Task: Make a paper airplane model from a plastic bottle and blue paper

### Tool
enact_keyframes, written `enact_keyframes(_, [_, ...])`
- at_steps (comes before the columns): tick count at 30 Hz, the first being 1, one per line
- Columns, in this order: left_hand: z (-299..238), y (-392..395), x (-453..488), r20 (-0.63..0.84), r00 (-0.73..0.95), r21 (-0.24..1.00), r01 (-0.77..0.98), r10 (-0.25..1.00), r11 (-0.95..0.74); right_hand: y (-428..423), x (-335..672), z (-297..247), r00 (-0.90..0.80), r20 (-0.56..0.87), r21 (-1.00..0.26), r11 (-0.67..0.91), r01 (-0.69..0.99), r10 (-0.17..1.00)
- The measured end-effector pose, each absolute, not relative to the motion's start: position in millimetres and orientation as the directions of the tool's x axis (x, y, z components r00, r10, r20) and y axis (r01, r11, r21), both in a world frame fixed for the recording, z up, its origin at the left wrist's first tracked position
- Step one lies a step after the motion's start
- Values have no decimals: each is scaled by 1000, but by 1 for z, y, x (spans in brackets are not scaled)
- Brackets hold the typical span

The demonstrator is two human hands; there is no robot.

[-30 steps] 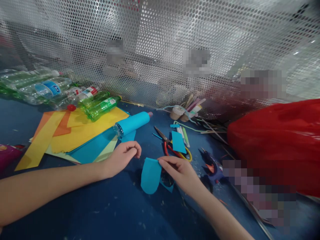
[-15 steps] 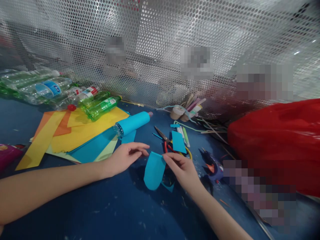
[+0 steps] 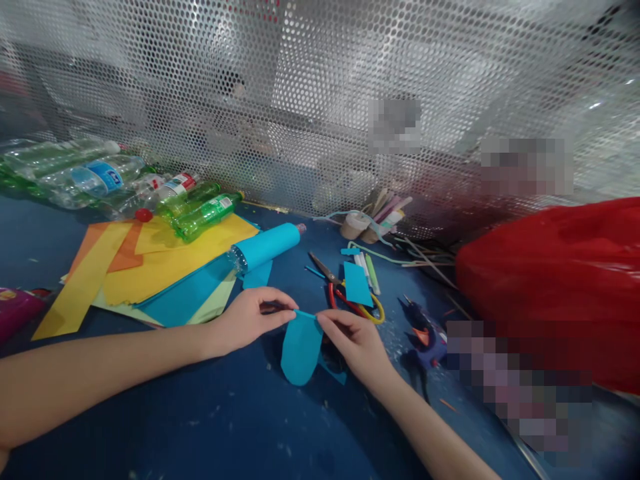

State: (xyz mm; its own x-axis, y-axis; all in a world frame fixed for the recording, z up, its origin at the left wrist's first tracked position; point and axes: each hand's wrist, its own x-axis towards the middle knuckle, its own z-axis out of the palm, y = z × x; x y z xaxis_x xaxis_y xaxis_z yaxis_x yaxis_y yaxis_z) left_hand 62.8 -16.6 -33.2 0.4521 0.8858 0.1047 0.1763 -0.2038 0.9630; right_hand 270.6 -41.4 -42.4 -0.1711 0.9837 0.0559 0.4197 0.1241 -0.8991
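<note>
Left hand (image 3: 247, 319): you are pinching the paper (image 3: 301, 347) at its top left corner.
Right hand (image 3: 353, 340): pinching its top right.
Paper: hanging curved, near centre, over the surface (image 3: 210, 427).
Progress: cut; not yet glued on anything.

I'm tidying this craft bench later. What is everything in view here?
rounded blue paper piece: 1, blue, pinched at its top edge by both hands
blue-wrapped plastic bottle: 1, lying behind the hands
coloured paper sheets: several, yellow, orange, blue, left
plastic bottles: several, clear and green, far left
red-handled scissors: 1, centre
red plastic bag: 1, right
blue table: 1
left hand: 1
right hand: 1
</note>
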Motion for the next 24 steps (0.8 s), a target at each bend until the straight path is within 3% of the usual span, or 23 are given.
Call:
enact_keyframes(15, [-37,-16,63,123,391,959,189,912,-211,-37,273,-37,-181,77,-843,161,513,980])
enact_keyframes(20, [-36,-18,62,144,287,956,205,947,-208,-21,282,-32,-228,202,-650,305,697,952])
enact_keyframes(24, [-33,-18,60,130,201,944,275,971,-183,-5,281,-33,-183,199,-532,263,805,963])
